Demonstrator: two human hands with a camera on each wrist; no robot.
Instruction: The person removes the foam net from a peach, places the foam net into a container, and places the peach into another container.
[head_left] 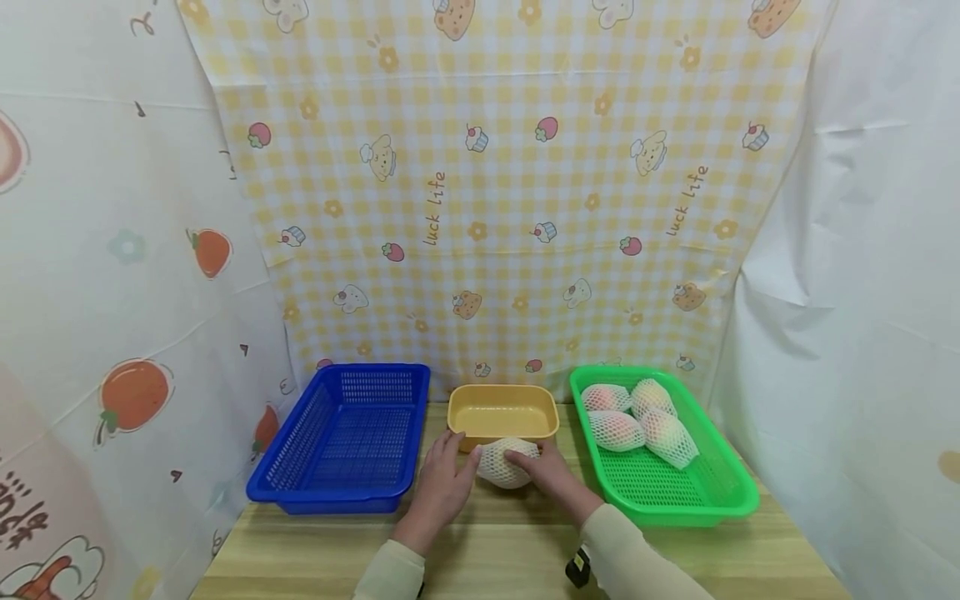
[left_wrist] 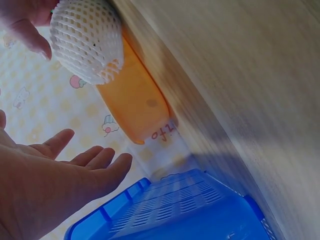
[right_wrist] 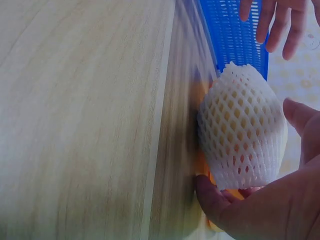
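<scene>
A fruit in a white foam net (head_left: 507, 463) is in front of the yellow-orange tub (head_left: 504, 388), close to the wooden table. My right hand (head_left: 558, 479) grips the netted fruit (right_wrist: 242, 127) from its right side, thumb on one side and fingers on the other. My left hand (head_left: 444, 483) is on the fruit's left. In the left wrist view the left hand (left_wrist: 65, 175) has its fingers extended, with a gap between them and the netted fruit (left_wrist: 87, 40). The foam net hides most of the fruit, so its kind is unclear.
On the left stands a blue slotted basket (head_left: 420, 433). The green basket (head_left: 738, 492) on the right has several pinkish-yellow fruits in foam nets (head_left: 617, 431) toward its back. A yellow checked cloth (head_left: 495, 317) hangs behind the wooden table (head_left: 495, 554).
</scene>
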